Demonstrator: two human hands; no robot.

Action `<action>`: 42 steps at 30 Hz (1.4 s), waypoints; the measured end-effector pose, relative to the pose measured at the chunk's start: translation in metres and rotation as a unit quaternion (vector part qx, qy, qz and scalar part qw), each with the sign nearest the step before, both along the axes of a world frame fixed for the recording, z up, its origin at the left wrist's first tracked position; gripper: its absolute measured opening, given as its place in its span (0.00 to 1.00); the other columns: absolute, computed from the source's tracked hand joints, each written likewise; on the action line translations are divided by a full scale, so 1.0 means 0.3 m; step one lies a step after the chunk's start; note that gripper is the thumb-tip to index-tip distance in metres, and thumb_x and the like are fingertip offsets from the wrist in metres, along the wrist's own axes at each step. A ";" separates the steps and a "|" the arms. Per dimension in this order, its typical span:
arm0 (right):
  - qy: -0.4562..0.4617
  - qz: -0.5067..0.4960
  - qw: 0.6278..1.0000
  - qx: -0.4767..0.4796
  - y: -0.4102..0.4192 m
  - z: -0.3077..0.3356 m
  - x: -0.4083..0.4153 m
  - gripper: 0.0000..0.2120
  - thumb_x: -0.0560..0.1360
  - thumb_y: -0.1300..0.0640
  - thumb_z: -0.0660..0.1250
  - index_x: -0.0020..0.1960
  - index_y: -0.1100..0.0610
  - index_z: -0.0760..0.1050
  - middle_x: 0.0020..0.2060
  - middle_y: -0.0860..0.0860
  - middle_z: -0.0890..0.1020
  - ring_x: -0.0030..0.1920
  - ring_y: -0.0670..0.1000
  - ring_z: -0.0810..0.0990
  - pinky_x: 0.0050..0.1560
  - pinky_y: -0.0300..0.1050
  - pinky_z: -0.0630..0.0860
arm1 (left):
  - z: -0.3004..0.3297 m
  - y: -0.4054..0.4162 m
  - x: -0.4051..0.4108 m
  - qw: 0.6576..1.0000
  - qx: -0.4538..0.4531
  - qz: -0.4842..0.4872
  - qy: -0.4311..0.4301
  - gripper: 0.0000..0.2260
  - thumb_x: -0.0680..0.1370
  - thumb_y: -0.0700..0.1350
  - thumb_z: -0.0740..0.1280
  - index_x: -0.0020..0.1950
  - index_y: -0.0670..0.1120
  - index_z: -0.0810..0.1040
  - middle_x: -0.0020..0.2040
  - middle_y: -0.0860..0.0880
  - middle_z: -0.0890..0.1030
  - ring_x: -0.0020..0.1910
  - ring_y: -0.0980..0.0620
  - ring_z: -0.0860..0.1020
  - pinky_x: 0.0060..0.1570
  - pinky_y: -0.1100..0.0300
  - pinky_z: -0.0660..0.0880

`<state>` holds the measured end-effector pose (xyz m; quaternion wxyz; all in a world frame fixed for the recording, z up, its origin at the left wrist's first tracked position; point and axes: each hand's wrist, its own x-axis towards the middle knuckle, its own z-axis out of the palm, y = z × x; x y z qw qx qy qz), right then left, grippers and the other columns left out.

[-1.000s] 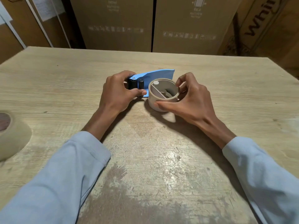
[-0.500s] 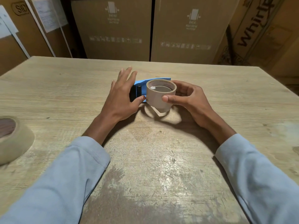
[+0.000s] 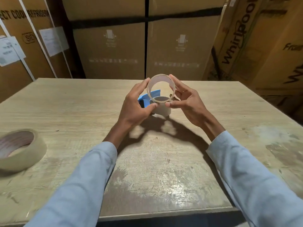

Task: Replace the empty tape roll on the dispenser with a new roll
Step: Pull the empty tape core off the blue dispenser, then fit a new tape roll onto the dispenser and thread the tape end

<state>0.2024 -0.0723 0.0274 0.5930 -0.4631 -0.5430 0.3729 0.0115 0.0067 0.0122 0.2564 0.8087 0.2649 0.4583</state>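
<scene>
The empty tape roll (image 3: 172, 86), a bare cardboard ring, is held in the air, tilted so its opening faces me. My left hand (image 3: 136, 104) pinches its left side and my right hand (image 3: 186, 102) its right side. Below and behind it, the blue tape dispenser (image 3: 143, 97) lies on the wooden table (image 3: 147, 161), with its pale hub (image 3: 162, 111) bare and its other parts hidden by my fingers. The new roll (image 3: 29, 159) of beige tape lies flat at the table's left edge, far from both hands.
Large cardboard appliance boxes (image 3: 113, 51) stand close behind the table's far edge. The table's near edge (image 3: 164, 212) runs just below my forearms.
The empty roll has come up off the dispenser's hub and tipped upright. My left hand left the dispenser and now grips the roll too. The view has tilted up.
</scene>
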 end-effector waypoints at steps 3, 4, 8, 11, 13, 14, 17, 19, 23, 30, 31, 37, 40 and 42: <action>-0.017 -0.020 1.000 0.001 -0.001 0.030 -0.020 0.42 0.65 0.76 0.75 0.75 0.55 0.68 0.66 0.42 0.80 0.71 0.45 0.74 0.73 0.48 0.68 | 0.033 0.000 -0.012 0.998 -0.038 -0.025 -0.038 0.35 0.71 0.42 0.77 0.75 0.44 0.67 0.68 0.55 0.73 0.67 0.57 0.73 0.61 0.70 0.71; -0.015 -0.025 1.000 0.003 0.001 0.041 -0.029 0.41 0.66 0.75 0.76 0.74 0.55 0.69 0.65 0.45 0.80 0.70 0.46 0.75 0.72 0.49 0.70 | 0.047 0.002 -0.023 0.997 -0.057 -0.029 -0.048 0.34 0.71 0.42 0.77 0.75 0.45 0.68 0.67 0.55 0.74 0.65 0.58 0.74 0.60 0.69 0.72; -0.043 0.002 0.999 0.002 0.037 0.085 -0.095 0.29 0.70 0.66 0.76 0.69 0.54 0.76 0.59 0.52 0.85 0.61 0.50 0.83 0.62 0.47 0.78 | 0.120 0.044 -0.121 0.992 -0.116 -0.023 -0.040 0.28 0.72 0.44 0.77 0.70 0.43 0.74 0.61 0.50 0.81 0.57 0.56 0.81 0.57 0.60 0.78; -0.077 0.045 0.996 -0.024 0.109 0.101 -0.170 0.30 0.70 0.63 0.78 0.70 0.56 0.75 0.58 0.52 0.85 0.61 0.51 0.83 0.63 0.48 0.78 | 0.186 0.072 -0.246 0.989 -0.149 -0.005 0.024 0.29 0.70 0.43 0.79 0.68 0.42 0.75 0.57 0.50 0.82 0.54 0.55 0.81 0.54 0.63 0.79; -0.096 0.071 0.992 -0.039 0.171 0.103 -0.239 0.36 0.65 0.60 0.81 0.71 0.56 0.74 0.61 0.50 0.84 0.63 0.49 0.81 0.65 0.49 0.77 | 0.222 0.089 -0.338 0.985 -0.150 0.003 0.080 0.25 0.69 0.40 0.79 0.65 0.42 0.78 0.53 0.51 0.83 0.51 0.54 0.82 0.49 0.64 0.79; -0.103 0.086 0.990 -0.044 0.203 0.102 -0.278 0.38 0.63 0.59 0.81 0.71 0.55 0.75 0.62 0.49 0.84 0.64 0.48 0.81 0.65 0.48 0.77 | 0.230 0.105 -0.385 0.982 -0.153 0.005 0.108 0.23 0.69 0.39 0.79 0.63 0.42 0.80 0.52 0.49 0.84 0.50 0.52 0.82 0.48 0.62 0.79; -0.130 0.137 0.980 -0.060 0.291 0.085 -0.402 0.30 0.65 0.67 0.80 0.65 0.54 0.78 0.55 0.45 0.86 0.56 0.43 0.83 0.58 0.38 0.79 | 0.221 0.158 -0.529 0.969 -0.173 0.025 0.175 0.20 0.67 0.41 0.80 0.58 0.42 0.83 0.50 0.45 0.86 0.51 0.46 0.84 0.53 0.49 0.81; -0.168 0.158 0.971 -0.058 0.341 0.065 -0.480 0.25 0.67 0.69 0.79 0.61 0.54 0.81 0.50 0.43 0.87 0.51 0.41 0.84 0.54 0.36 0.78 | 0.205 0.191 -0.614 0.961 -0.169 0.051 0.214 0.19 0.66 0.44 0.80 0.53 0.41 0.83 0.48 0.44 0.86 0.49 0.42 0.83 0.54 0.42 0.79; -0.210 0.169 0.961 -0.059 0.436 0.012 -0.639 0.23 0.64 0.64 0.82 0.58 0.61 0.84 0.51 0.55 0.88 0.48 0.47 0.84 0.58 0.49 0.79 | 0.189 0.244 -0.764 0.940 -0.199 0.072 0.267 0.19 0.68 0.44 0.79 0.57 0.42 0.82 0.51 0.46 0.85 0.52 0.45 0.82 0.57 0.41 0.77; -0.172 0.205 0.960 -0.085 0.540 -0.072 -0.798 0.26 0.69 0.69 0.77 0.65 0.63 0.79 0.56 0.55 0.86 0.58 0.53 0.84 0.58 0.46 0.80 | 0.118 0.302 -0.983 0.918 -0.294 0.087 0.253 0.19 0.78 0.46 0.70 0.69 0.46 0.76 0.65 0.47 0.79 0.63 0.45 0.76 0.61 0.43 0.76; -0.167 0.213 0.958 -0.090 0.548 -0.079 -0.808 0.26 0.69 0.68 0.77 0.66 0.62 0.78 0.57 0.54 0.86 0.60 0.53 0.83 0.61 0.46 0.79 | 0.104 0.306 -1.002 0.916 -0.311 0.089 0.237 0.20 0.79 0.47 0.68 0.71 0.46 0.74 0.67 0.47 0.77 0.65 0.45 0.74 0.63 0.42 0.74; -0.155 0.222 0.959 -0.088 0.564 -0.127 -0.849 0.23 0.74 0.66 0.73 0.67 0.57 0.76 0.60 0.51 0.84 0.63 0.49 0.81 0.64 0.42 0.76 | 0.043 0.317 -1.033 0.892 -0.429 0.067 0.124 0.21 0.84 0.52 0.58 0.76 0.47 0.66 0.73 0.49 0.70 0.70 0.47 0.71 0.68 0.51 0.70; -0.174 0.172 0.966 -0.090 0.559 -0.159 -0.867 0.37 0.73 0.62 0.76 0.77 0.63 0.63 0.72 0.56 0.73 0.70 0.49 0.74 0.72 0.47 0.70 | 0.006 0.303 -1.044 0.868 -0.495 0.037 -0.018 0.28 0.83 0.58 0.54 0.77 0.42 0.62 0.71 0.47 0.73 0.71 0.50 0.70 0.70 0.54 0.68; -0.199 0.142 0.964 -0.101 0.553 -0.162 -0.875 0.48 0.70 0.55 0.79 0.80 0.62 0.54 0.78 0.57 0.64 0.75 0.53 0.67 0.74 0.50 0.67 | -0.022 0.288 -1.061 0.851 -0.508 0.029 -0.134 0.33 0.81 0.63 0.53 0.78 0.41 0.58 0.75 0.44 0.68 0.73 0.48 0.68 0.71 0.54 0.66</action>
